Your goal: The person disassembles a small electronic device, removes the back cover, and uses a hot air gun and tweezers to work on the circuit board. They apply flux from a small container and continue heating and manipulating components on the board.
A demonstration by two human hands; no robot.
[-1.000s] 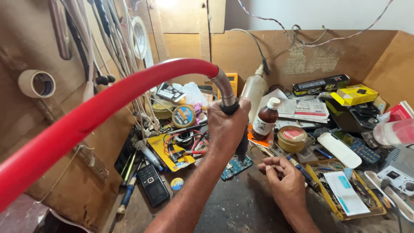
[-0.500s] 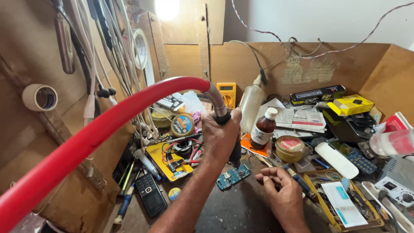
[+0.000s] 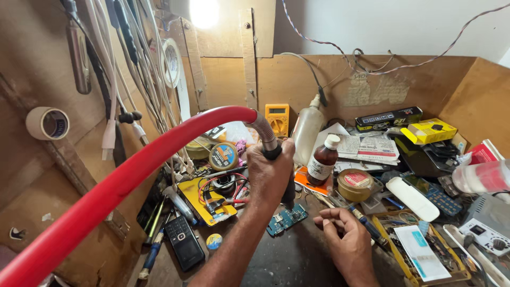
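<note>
My left hand (image 3: 270, 172) is shut around the black handle (image 3: 288, 192) of a hot-air tool. Its nozzle points down at a small blue-green circuit board (image 3: 287, 219) on the bench. A thick red hose (image 3: 133, 175) with a metal spring collar arcs from the handle to the lower left, close to the camera. My right hand (image 3: 345, 242) rests to the right of the board, fingers curled on a thin pen-like tool (image 3: 364, 222).
A brown bottle (image 3: 323, 159), a white squeeze bottle (image 3: 307, 130), a yellow multimeter (image 3: 277, 118), a tape roll (image 3: 355, 185), a dark mobile phone (image 3: 183, 242), a yellow tray of wires (image 3: 210, 199) and several small tools crowd the bench. Cables hang on the left wall (image 3: 114, 79).
My left hand has lowered the handle slightly toward the board. The right hand has drawn a little nearer to me. The view has tilted up, showing more wall.
</note>
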